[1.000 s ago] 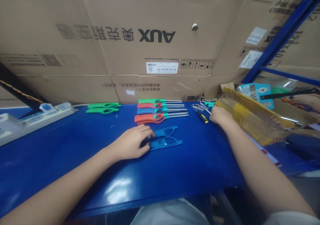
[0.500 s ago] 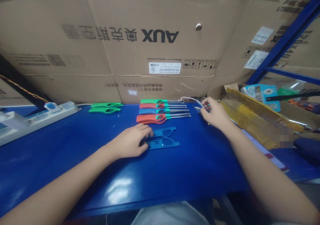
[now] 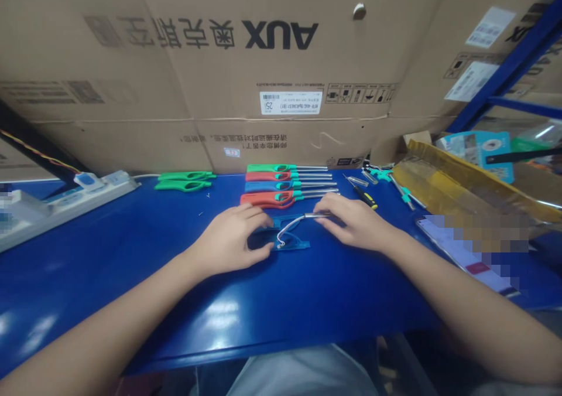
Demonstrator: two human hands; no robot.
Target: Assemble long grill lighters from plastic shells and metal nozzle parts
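My right hand (image 3: 351, 220) pinches a metal tube (image 3: 317, 215) whose white wire (image 3: 290, 225) curves left over two blue plastic shell halves (image 3: 295, 245). On the left ends of those shells rests my left hand (image 3: 235, 238), its thumb and fingers curled around them. Just behind lie several lighters in a row: an orange one (image 3: 263, 200), a blue one (image 3: 262, 186), a red one (image 3: 260, 176) and a green one (image 3: 261, 167), their metal tubes pointing right. What my left fingertips press on is partly hidden.
Green shells (image 3: 182, 184) lie back left, near a white power strip (image 3: 65, 208). Toward the right are a yellow-black screwdriver (image 3: 365, 197), teal parts (image 3: 381, 174), a phone (image 3: 461, 255) and a taped yellow box (image 3: 474, 191). A cardboard wall (image 3: 197, 91) stands behind.
My right hand has come left and nearer with the tube and wire, from beside the screwdriver to the blue shells. My left hand stays at the shells. The view has shifted slightly.
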